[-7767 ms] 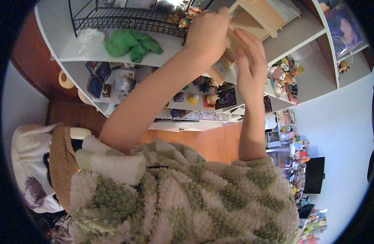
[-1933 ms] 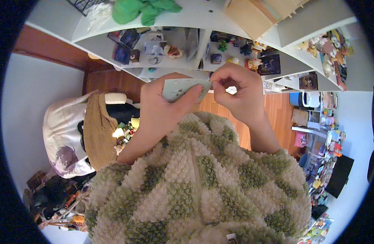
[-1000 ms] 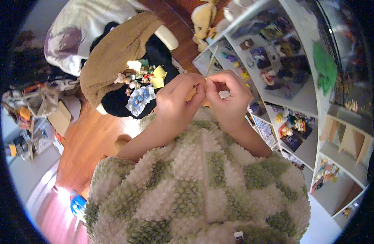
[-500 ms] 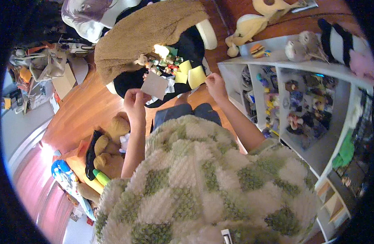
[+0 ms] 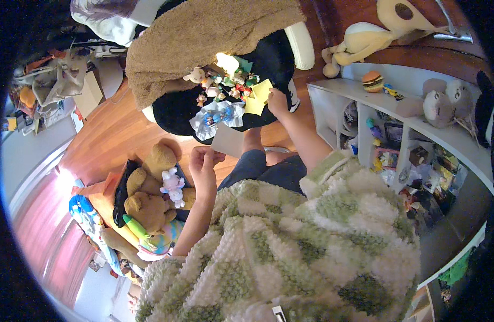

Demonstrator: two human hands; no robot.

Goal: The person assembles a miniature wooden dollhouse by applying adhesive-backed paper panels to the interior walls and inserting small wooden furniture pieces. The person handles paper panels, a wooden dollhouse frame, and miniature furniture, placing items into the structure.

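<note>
Head view: left hand (image 5: 204, 161) pinches a pale card (image 5: 228, 140) by its corner, keeping it upright; right hand (image 5: 276, 102) grips yellow notes (image 5: 258, 96) over small figurines (image 5: 225, 80) heaped on a black cushion (image 5: 177, 110).

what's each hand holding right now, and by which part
Left hand pinches a pale card by its lower left corner. Right hand rests on yellow paper pieces; whether it grips them cannot be told.

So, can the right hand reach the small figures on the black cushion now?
Probably yes: the right hand already touches the yellow papers beside the figures, and nothing lies between them.
</note>
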